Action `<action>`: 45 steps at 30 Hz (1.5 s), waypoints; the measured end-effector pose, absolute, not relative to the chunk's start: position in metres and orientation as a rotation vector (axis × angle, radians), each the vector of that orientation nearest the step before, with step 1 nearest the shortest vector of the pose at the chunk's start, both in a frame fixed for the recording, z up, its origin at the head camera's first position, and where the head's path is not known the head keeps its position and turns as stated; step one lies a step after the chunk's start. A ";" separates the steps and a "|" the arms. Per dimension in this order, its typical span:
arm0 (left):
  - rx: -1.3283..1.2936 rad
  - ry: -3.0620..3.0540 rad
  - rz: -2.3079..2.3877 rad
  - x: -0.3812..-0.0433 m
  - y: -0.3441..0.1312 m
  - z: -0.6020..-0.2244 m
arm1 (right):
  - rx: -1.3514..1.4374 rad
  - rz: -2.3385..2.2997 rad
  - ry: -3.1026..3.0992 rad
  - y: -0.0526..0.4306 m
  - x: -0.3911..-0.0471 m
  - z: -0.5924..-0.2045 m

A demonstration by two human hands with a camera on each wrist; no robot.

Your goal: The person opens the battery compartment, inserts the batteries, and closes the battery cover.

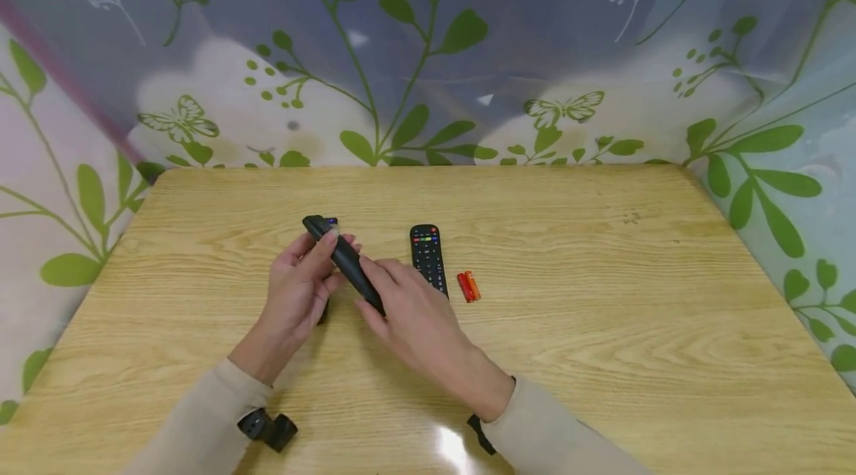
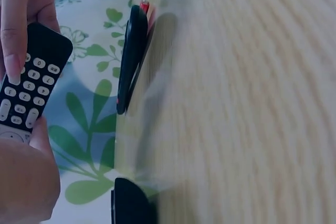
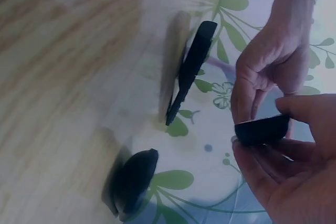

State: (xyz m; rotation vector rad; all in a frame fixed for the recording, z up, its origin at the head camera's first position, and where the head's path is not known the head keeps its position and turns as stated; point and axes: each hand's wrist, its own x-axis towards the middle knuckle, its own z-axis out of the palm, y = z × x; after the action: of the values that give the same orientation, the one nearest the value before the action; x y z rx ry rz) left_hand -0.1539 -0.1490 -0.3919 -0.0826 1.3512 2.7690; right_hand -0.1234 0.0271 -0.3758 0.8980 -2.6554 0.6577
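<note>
Nearest, on the near side of the held remote (image 1: 351,267): a pale left sleeve (image 1: 200,415) and a pale right sleeve (image 1: 555,430), each with a black gadget (image 1: 254,424) at the cuff, and between them a patch of glare (image 1: 451,447). Next, around the near end of the held remote, the right hand (image 1: 417,319), gripping with thumb on one side and fingers on the other, one fingertip over the white keys (image 2: 29,85) in the left wrist view. Between both hands, the held remote itself, black, tilted, clear of the table (image 1: 602,356), with a smooth dark side toward the head camera. At its far end, the left hand (image 1: 297,285), holding on too, thumb pressed against the casing. Under and left of the held remote, a long black thing (image 1: 331,221) on the table, mostly hidden by the left hand, too covered to name. To the right of the held remote, a red battery (image 1: 464,288) and an orange battery (image 1: 472,285), side by side; between these and the held remote, a second remote (image 1: 426,256), keys up, partly behind the right hand. Farthest, well beyond the held remote, a leaf-and-butterfly cloth (image 1: 414,51) behind the table's edge.
</note>
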 end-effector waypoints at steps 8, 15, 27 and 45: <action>-0.254 1.575 2.650 -0.161 -0.153 -0.388 | 0.857 0.667 -2.681 0.016 -0.132 -0.379; -0.306 1.840 2.439 -0.167 -0.159 -0.389 | 0.768 1.007 -2.840 0.014 -0.142 -0.380; -0.232 2.212 1.990 -0.176 -0.159 -0.400 | 0.671 1.188 -2.948 0.013 -0.159 -0.395; -0.178 2.506 1.629 -0.186 -0.147 -0.408 | 0.708 1.099 -3.223 0.011 -0.162 -0.400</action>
State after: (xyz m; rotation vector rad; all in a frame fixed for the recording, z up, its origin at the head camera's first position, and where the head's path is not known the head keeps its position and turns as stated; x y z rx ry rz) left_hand -0.1864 -0.1475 -0.4076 -0.1783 2.5057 1.6287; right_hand -0.1621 0.0106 -0.4003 0.7079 -3.2226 1.0994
